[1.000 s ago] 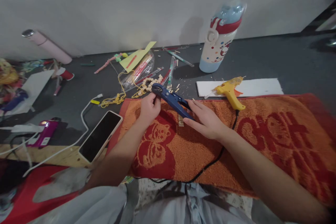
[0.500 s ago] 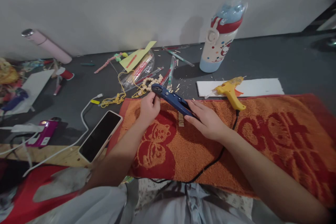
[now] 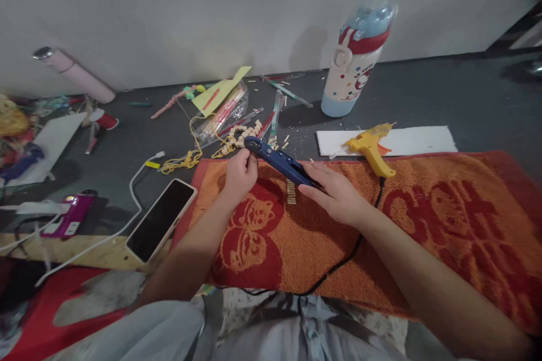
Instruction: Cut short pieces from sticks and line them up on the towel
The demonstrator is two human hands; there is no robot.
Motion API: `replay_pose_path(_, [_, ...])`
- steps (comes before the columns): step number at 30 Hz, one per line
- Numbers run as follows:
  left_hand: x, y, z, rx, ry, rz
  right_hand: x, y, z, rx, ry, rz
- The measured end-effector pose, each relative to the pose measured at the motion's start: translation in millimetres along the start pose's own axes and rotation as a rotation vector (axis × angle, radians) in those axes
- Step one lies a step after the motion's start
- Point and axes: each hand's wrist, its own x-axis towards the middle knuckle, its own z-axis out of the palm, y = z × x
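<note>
My right hand (image 3: pixel 334 194) grips the handles of a blue cutter (image 3: pixel 277 160) over the orange and red towel (image 3: pixel 423 220). My left hand (image 3: pixel 239 174) is closed in a pinch at the cutter's head, holding something too small to make out. A short row of small wooden stick pieces (image 3: pixel 291 192) lies on the towel under the cutter. More wooden bits (image 3: pixel 241 135) are heaped just beyond the towel's far edge.
A yellow glue gun (image 3: pixel 369 148) rests on a white board (image 3: pixel 423 140), its black cord running over the towel. A child's water bottle (image 3: pixel 354 65) stands behind. A phone (image 3: pixel 161 219) lies to the left, with yellow string (image 3: pixel 182 161), packets of sticks (image 3: pixel 224 110), a pink tube (image 3: pixel 74 74).
The blue cutter's handles have come a little closer together in my right hand. Both hands stay in nearly the same place.
</note>
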Motion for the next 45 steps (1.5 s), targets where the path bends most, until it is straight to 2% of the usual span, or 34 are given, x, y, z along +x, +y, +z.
replay_pose_path(5, [1,-1,0.2,-0.092,-0.001,-0.064,0,-1,3,0.011,-0.046,0.02])
replay_pose_path(12, [2,17,0.6,-0.611,-0.078,-0.262,0,-1,2,0.009,-0.056,-0.038])
replay_pose_path(16, [4,24,-2.1,-0.765,-0.116,-0.328,-1,1,1,-0.042,-0.057,-0.047])
replay_pose_path(22, [6,23,-6.3,-0.82,-0.157,-0.394,-2,0,1,-0.075,-0.037,-0.07])
replay_pose_path(33, [7,18,-6.4,-0.77,-0.154,-0.362,-1,-2,-1,-0.066,-0.058,-0.04])
replay_pose_path(41, [7,18,-4.0,-0.716,-0.116,-0.386,0,1,1,-0.014,-0.019,-0.019])
replay_pose_path(45, [7,20,-2.5,-0.71,-0.115,-0.373,1,4,4,0.118,0.024,0.011])
